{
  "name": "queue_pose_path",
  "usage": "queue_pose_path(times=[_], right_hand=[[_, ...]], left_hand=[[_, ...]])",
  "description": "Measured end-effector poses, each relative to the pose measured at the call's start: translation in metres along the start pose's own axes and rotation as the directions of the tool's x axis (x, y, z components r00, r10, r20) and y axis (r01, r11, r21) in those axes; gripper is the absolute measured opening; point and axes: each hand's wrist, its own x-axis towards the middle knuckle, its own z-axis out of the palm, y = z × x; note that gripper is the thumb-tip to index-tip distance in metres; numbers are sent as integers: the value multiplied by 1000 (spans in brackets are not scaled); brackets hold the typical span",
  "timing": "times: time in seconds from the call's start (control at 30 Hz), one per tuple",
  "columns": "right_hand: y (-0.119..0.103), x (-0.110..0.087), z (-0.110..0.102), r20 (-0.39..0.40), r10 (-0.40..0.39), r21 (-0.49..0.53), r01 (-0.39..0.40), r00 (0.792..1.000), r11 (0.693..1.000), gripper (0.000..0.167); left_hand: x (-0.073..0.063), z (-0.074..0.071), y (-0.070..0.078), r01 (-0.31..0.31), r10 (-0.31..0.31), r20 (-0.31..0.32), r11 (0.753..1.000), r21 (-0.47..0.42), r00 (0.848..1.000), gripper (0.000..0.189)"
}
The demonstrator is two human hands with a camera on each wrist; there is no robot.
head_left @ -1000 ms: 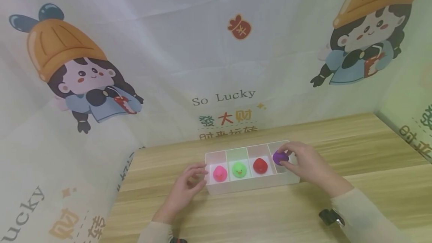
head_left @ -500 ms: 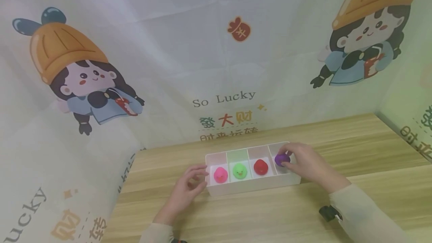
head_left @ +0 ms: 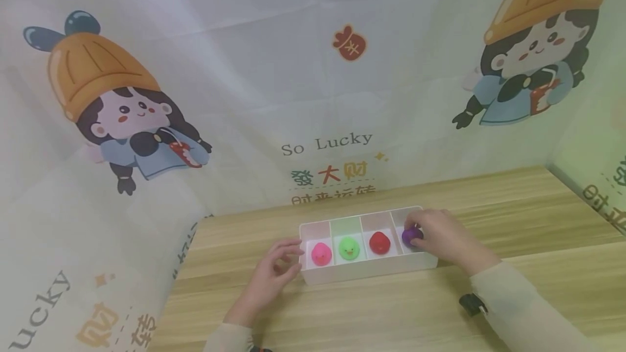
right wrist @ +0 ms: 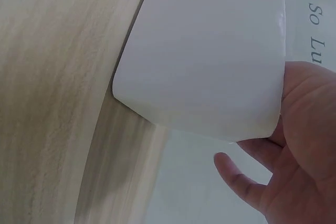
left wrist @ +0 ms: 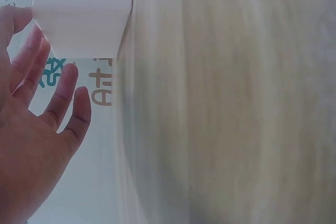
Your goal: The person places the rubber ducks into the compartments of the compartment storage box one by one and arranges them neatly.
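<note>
A white box point(head_left: 367, 271) with a row of compartments stands on the table. My right hand point(head_left: 446, 235) pinches a purple toy duck point(head_left: 412, 238) between thumb and fingers, low inside the rightmost compartment; part of the duck is hidden by the fingers. From left to right, the other compartments hold a pink toy duck point(head_left: 321, 255), a green toy duck point(head_left: 349, 249) and a red toy duck point(head_left: 379, 243). At the box's left end, my left hand point(head_left: 271, 271) has its fingertips right at the rim, fingers relaxed. Both wrist views show only the box's outer walls, so the ducks are hidden there.
The wooden table point(head_left: 371, 314) extends around the box on all sides. Behind it hangs a printed cloth backdrop point(head_left: 244, 96), which also rises along the left and right sides. A dark band point(head_left: 471, 304) sits at my right sleeve.
My right hand has lowered the purple duck further into the rightmost compartment. My left hand keeps its place at the box's left end, and the head view shifts slightly.
</note>
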Motion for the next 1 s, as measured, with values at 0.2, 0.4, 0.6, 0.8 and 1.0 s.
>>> queue_pose_path(times=[0.2, 0.4, 0.6, 0.8, 1.0], right_hand=[[-1, 2, -1, 20, -8, -48, 9, 1000, 999, 20], [-2, 2, -3, 35, -8, -100, 12, 999, 995, 26], [-4, 2, -3, 62, 16, -127, -8, 998, 992, 33], [-5, -1, 0, 14, 34, -41, -34, 999, 999, 44], [-13, -7, 5, -84, 42, -26, -44, 996, 999, 49]], left_hand=[[0, 1, 2, 20, -20, 2, 1000, -6, 1000, 28], [2, 1, 2, 3, -2, 8, 1000, -8, 1000, 26], [2, 1, 2, -18, 18, 12, 1000, -16, 1000, 24], [2, 0, 2, -5, 6, 21, 1000, -18, 1000, 25], [2, -2, 3, -8, 8, 9, 1000, -1, 1000, 26]])
